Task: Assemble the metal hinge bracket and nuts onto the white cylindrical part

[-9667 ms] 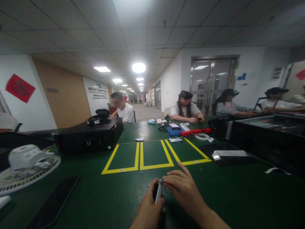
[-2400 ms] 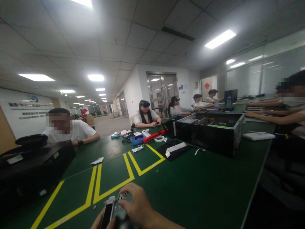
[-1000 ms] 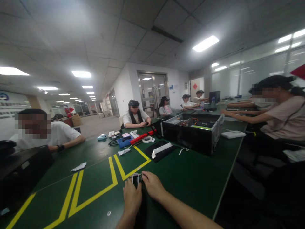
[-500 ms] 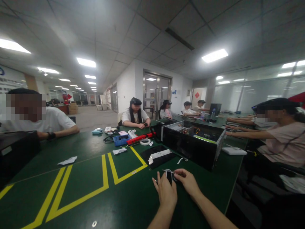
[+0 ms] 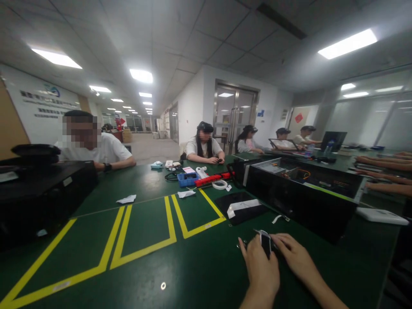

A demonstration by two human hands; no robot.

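Green bench mat (image 5: 199,279) under both hands, towards its right side. Small device (image 5: 265,243), dark face, silver rim, held up between the hands, just off the mat or touching it: cannot tell. Left hand (image 5: 260,274): fingers (image 5: 250,257) pressed together, lying along the device's near face. Right hand (image 5: 294,255): fingers (image 5: 285,242) close together, reaching across, tips on the device's right edge. Device pinched between the two sets of fingers, lower part hidden by them. Tiny metal bit (image 5: 240,246) just left of the left fingers. Ahead: black pad (image 5: 240,208) with white strip; to the right, open computer case (image 5: 302,206). Yellow tape lines (image 5: 141,253) left of the hands. Co-worker (image 5: 204,148) across the bench, hands together.
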